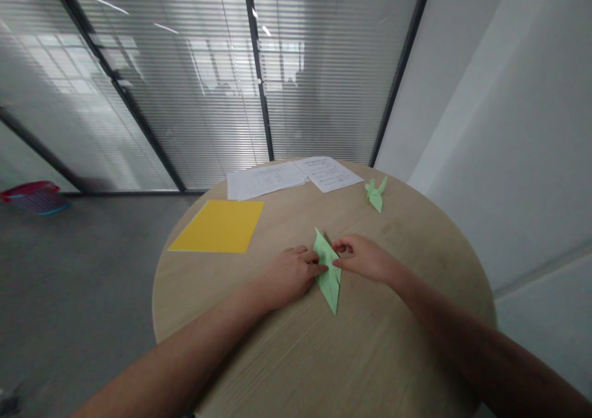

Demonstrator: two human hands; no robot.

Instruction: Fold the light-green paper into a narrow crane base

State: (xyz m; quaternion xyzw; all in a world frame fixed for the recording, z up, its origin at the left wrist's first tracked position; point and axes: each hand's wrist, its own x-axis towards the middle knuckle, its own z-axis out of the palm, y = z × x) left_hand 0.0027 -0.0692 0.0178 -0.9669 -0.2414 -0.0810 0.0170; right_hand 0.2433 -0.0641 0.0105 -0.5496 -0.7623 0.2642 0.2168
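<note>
A folded piece of light green paper (328,282), a long diamond shape with pointed ends, lies on the round wooden table in front of me. From its left side my left hand (289,276) holds it, fingers bent and the thumb laid across the paper's middle. At the right corner my right hand (363,256) pinches the paper's edge between thumb and forefinger, with the other fingers curled in. Further back on the right sits a green folded paper crane (375,195), apart from both hands.
On the table's (393,356) left lies a flat yellow sheet (217,227) with a pale edge beneath. Behind it are white printed sheets (268,180), partly overlapping. A red and blue basket (37,199) stands on the floor at the left. Blind-covered glass and a white wall border the table.
</note>
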